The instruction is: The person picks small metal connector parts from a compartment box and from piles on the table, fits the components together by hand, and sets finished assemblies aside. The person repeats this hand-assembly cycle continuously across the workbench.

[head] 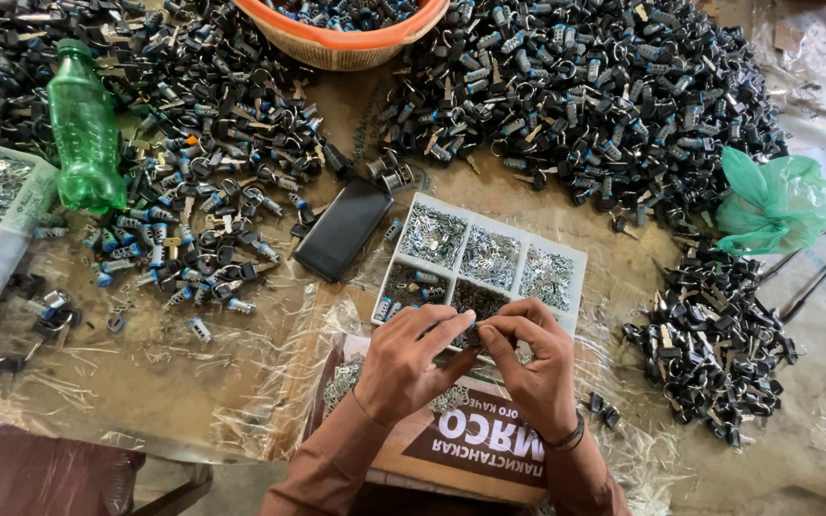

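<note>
Shiny metal parts point(623, 96), glossy green plastic bottle point(83, 124).

A brown-and-white printed cardboard box point(475, 435) is lying at the floor's near edge, under both wrists. A black phone point(343, 229), screen dark, is resting mid-floor (tilted), while a green plastic bag point(776, 201) is sitting crumpled toward the right edge.

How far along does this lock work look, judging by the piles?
Done, probably: the small pile of black pieces at right. In hand: both hands, left hand and right hand, pinch a small part over the divided tray. Left: big heaps and an orange basket, so much seemingly remains.
</note>
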Action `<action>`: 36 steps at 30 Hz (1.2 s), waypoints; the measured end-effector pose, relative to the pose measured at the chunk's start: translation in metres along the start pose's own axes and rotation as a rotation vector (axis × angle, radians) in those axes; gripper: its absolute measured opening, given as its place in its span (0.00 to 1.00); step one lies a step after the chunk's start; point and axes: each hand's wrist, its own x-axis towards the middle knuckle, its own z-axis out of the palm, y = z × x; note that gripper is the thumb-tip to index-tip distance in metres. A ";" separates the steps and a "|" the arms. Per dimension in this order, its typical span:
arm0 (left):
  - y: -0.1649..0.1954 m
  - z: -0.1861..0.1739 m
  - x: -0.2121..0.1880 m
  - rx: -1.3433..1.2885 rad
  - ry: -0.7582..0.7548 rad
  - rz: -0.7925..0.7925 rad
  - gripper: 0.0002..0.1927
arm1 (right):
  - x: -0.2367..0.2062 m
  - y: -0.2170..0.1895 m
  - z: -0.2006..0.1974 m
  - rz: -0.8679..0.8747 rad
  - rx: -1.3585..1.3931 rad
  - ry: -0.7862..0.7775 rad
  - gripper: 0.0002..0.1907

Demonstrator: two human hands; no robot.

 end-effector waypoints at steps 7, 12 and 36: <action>0.001 0.000 0.001 0.009 0.011 0.006 0.25 | 0.003 -0.004 -0.003 -0.013 -0.052 -0.021 0.04; 0.001 0.000 0.002 0.011 0.008 0.000 0.24 | 0.006 -0.006 -0.005 -0.098 -0.138 -0.027 0.04; 0.002 -0.001 0.007 0.007 -0.008 0.024 0.22 | 0.019 -0.012 -0.018 -0.191 -0.240 -0.134 0.05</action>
